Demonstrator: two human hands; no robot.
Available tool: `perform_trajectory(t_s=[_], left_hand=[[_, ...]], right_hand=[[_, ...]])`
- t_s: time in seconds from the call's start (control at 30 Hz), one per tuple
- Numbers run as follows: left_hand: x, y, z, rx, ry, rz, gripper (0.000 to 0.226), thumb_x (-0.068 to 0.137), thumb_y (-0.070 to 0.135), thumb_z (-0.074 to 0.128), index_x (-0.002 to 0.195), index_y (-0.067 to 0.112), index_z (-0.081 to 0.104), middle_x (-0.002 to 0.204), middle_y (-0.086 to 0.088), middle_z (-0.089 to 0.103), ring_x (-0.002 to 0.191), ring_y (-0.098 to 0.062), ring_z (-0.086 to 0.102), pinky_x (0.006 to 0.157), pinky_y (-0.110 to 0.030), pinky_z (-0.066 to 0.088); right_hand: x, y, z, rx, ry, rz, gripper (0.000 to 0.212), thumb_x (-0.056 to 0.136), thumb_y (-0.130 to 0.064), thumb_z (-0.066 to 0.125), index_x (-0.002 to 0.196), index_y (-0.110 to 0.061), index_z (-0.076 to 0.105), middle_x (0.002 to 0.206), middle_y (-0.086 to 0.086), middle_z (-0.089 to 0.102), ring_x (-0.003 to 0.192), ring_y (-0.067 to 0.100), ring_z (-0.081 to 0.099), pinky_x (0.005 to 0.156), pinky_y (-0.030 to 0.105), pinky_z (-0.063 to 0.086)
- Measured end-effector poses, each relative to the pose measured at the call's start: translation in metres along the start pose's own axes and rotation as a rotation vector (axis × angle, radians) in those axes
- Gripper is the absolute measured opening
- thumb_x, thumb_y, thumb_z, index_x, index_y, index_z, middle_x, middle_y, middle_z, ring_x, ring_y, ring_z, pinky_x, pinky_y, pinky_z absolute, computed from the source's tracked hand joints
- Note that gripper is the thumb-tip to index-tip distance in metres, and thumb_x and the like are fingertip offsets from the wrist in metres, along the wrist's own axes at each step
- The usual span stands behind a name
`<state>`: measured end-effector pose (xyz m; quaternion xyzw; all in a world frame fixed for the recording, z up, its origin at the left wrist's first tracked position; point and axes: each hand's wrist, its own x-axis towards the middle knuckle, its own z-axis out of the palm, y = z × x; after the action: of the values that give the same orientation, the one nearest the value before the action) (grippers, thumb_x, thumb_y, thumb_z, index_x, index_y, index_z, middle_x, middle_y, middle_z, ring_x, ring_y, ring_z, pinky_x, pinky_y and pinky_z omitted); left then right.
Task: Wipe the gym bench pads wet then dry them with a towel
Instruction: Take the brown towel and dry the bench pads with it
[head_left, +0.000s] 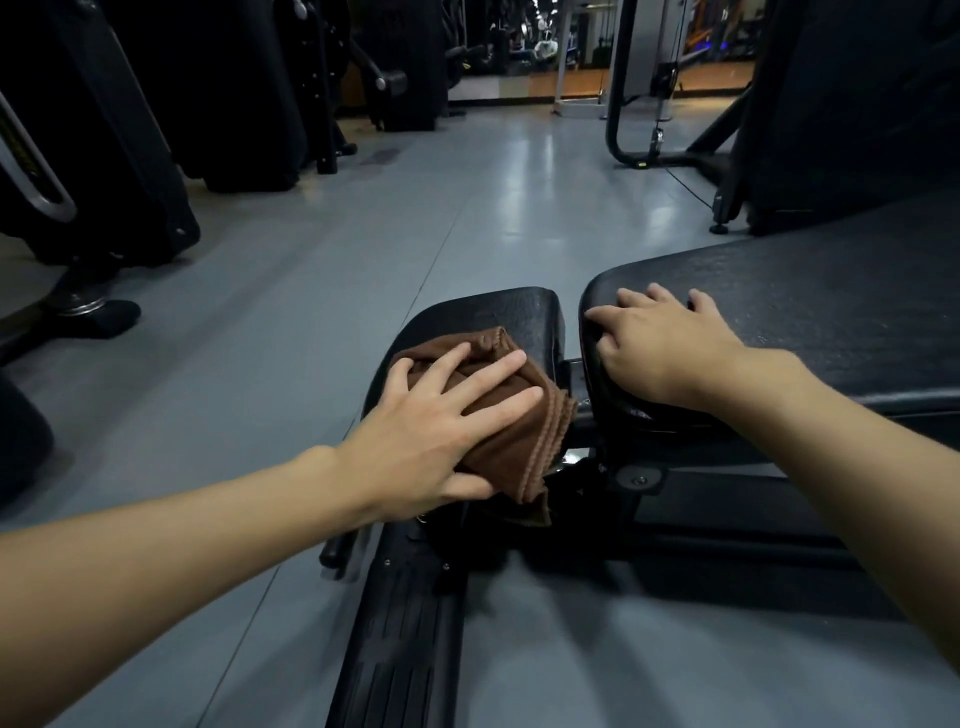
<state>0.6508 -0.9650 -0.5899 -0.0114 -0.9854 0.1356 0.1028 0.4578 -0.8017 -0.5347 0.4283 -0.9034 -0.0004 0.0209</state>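
Note:
A folded brown towel (519, 436) lies on the small black seat pad (493, 312) of the gym bench. My left hand (436, 431) presses flat on the towel, fingers straight and spread, thumb at the towel's near edge. To the right, the long black back pad (831, 312) stretches away. My right hand (670, 348) rests on the rounded near end of that back pad, fingers bent over its edge. A narrow gap with the bench's hinge separates the two pads.
The bench's black frame and ribbed foot plate (400, 649) run toward me below the pads. Dark weight machines (130, 130) stand at the left, and a cable machine (654, 104) and another black machine stand at the back right. Grey floor (415, 197) runs between them.

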Motion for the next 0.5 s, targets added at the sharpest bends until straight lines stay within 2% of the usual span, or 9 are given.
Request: perform_trajectory(t_s=[0.07,0.13,0.23,0.3,0.4,0.5], left_hand=[[0.008,0.003,-0.005,-0.003,-0.021,0.026,0.086,0.072,0.067,0.041,0.149,0.043,0.013,0.163,0.005,0.015,0.140,-0.040,0.031,0.094,-0.064,0.036],[0.023,0.016,-0.012,0.058,-0.034,0.089,0.078,0.073,0.068,0.045,0.144,0.042,0.025,0.161,0.003,0.023,0.137,-0.044,0.033,0.092,-0.066,0.037],[0.045,0.034,-0.023,0.103,-0.124,0.108,0.069,0.078,0.067,0.053,0.139,0.040,0.036,0.157,0.005,0.026,0.141,-0.046,0.020,0.098,-0.068,0.031],[0.055,0.035,-0.030,0.063,-0.172,0.084,0.069,0.077,0.069,0.052,0.139,0.041,0.037,0.154,0.008,0.028,0.142,-0.042,0.017,0.098,-0.065,0.033],[0.063,0.028,-0.034,-0.075,-0.233,0.005,0.070,0.072,0.071,0.048,0.135,0.041,0.042,0.150,0.012,0.031,0.143,-0.037,0.016,0.100,-0.067,0.032],[0.064,0.029,-0.038,-0.114,-0.255,0.027,0.064,0.073,0.068,0.047,0.131,0.042,0.047,0.145,0.015,0.036,0.145,-0.036,0.014,0.102,-0.067,0.029]], right_hand=[[0.001,-0.001,-0.001,0.029,0.015,0.002,0.049,0.096,-0.030,0.029,0.143,-0.028,0.043,0.148,0.008,0.042,0.145,0.035,0.024,0.114,0.063,0.015],[0.000,0.002,-0.002,0.071,0.033,0.000,0.049,0.094,-0.025,0.032,0.141,-0.027,0.047,0.147,0.005,0.044,0.145,0.033,0.026,0.114,0.061,0.016],[-0.003,0.007,-0.004,0.145,0.095,-0.018,0.045,0.093,-0.014,0.039,0.134,-0.023,0.055,0.138,0.005,0.055,0.134,0.029,0.040,0.114,0.053,0.022],[-0.007,0.010,-0.007,0.195,0.133,-0.013,0.044,0.093,-0.009,0.043,0.133,-0.021,0.057,0.133,0.009,0.060,0.126,0.030,0.048,0.111,0.046,0.028],[-0.012,0.010,-0.009,0.242,0.168,0.000,0.050,0.091,-0.006,0.045,0.137,-0.020,0.056,0.135,0.009,0.061,0.126,0.031,0.050,0.108,0.040,0.030],[-0.013,0.009,-0.010,0.261,0.172,0.007,0.048,0.091,-0.007,0.046,0.136,-0.020,0.058,0.135,0.010,0.061,0.125,0.033,0.052,0.103,0.037,0.034]])
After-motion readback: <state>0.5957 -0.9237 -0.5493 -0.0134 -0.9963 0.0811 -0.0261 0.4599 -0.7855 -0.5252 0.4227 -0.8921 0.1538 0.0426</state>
